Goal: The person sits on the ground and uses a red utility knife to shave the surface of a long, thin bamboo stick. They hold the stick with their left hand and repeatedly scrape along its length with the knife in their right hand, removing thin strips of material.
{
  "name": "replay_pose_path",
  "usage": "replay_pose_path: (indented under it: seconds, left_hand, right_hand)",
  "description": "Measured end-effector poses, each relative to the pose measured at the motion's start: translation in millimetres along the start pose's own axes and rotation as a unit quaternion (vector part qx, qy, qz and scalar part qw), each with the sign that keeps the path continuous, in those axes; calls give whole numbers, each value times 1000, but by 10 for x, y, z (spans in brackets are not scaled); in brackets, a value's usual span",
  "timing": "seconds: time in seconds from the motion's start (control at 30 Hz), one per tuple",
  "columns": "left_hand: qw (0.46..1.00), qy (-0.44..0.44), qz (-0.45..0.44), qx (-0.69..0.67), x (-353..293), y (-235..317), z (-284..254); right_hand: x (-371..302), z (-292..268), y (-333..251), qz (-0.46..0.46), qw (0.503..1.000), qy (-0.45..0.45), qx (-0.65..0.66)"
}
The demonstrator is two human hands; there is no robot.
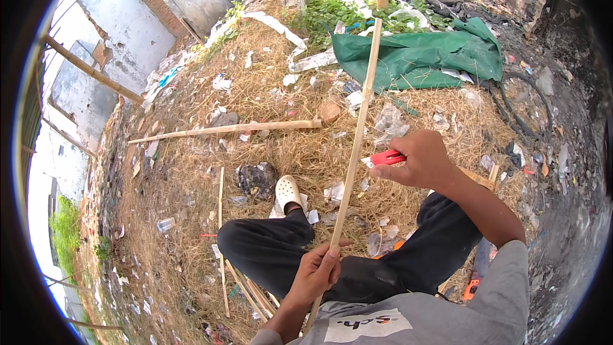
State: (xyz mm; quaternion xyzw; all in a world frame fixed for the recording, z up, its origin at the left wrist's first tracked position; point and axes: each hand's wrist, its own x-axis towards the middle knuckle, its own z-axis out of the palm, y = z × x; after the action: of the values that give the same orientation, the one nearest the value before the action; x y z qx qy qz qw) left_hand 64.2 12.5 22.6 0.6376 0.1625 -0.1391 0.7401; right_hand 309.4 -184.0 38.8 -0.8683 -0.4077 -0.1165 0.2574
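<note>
A long, pale bamboo strip [359, 131] slants up and away from my lap. My left hand [317, 273] is closed around its lower part, thumb lying along it. In my right hand [418, 161] I grip a red utility knife [387, 157], its short blade pointing left toward the strip's middle. A small gap appears to separate blade and strip. More thin bamboo strips [254, 294] lie on the ground beside my left leg, partly hidden by my arm. Another single strip [222, 243] lies just left of them.
A bamboo pole [227, 130] lies across the dry grass ahead. Beyond it spreads a green tarp [418, 57], with a black hose [536, 105] at its right. A dark rock [257, 179] sits by my left shoe. An orange-handled tool [472, 286] lies at my right hip. Litter is scattered around.
</note>
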Motion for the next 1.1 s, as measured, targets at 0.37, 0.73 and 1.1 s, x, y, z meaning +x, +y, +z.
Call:
replay_pose_path:
  seconds: [0.37,0.73,1.1]
  left_hand:
    - [999,16,32,26,37,42,97]
    - [994,44,57,80,-86,-98,185]
    - [994,-17,-78,70,-405,-100,274]
  right_hand:
    - [13,277,50,-21,996,60,-59]
    - [193,264,258,-20,985,123,-119]
    - [470,-113,1404,337,924,109,-146]
